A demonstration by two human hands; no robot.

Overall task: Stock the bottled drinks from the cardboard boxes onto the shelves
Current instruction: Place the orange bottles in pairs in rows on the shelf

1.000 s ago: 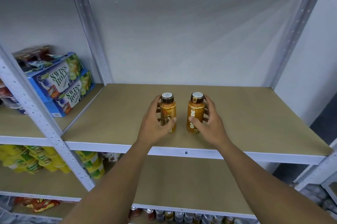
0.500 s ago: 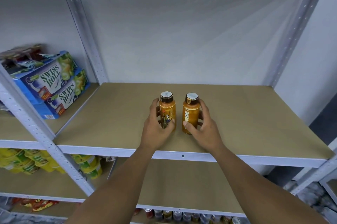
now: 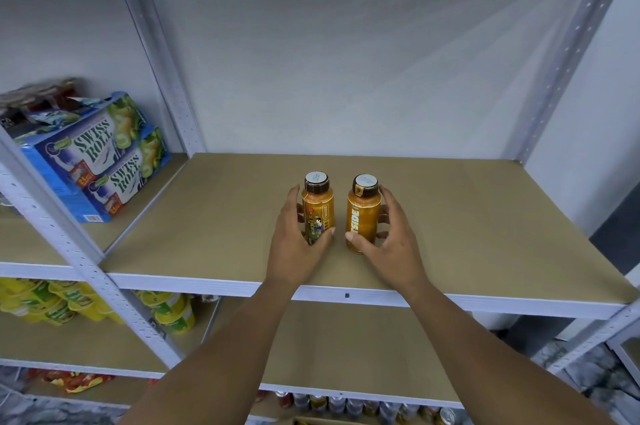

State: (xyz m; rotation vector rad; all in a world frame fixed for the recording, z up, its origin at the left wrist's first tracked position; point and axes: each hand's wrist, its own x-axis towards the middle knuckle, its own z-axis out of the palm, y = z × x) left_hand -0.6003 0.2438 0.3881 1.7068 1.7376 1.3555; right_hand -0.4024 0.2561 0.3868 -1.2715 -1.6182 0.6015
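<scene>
My left hand (image 3: 298, 244) grips the left orange bottle (image 3: 318, 208) and my right hand (image 3: 391, 244) grips the right orange bottle (image 3: 362, 216), both upright on the shelf (image 3: 485, 216).

Base of left bottle (image 3: 318, 204) hidden behind left hand (image 3: 298, 249). Label on right bottle (image 3: 363, 213) partly under the thumb of right hand (image 3: 394, 248) (only "SIDE" reads). Cap print too small to read. Packets (image 3: 41, 102) far left blurred. Cans (image 3: 353, 405) cut off at bottom edge.
</scene>
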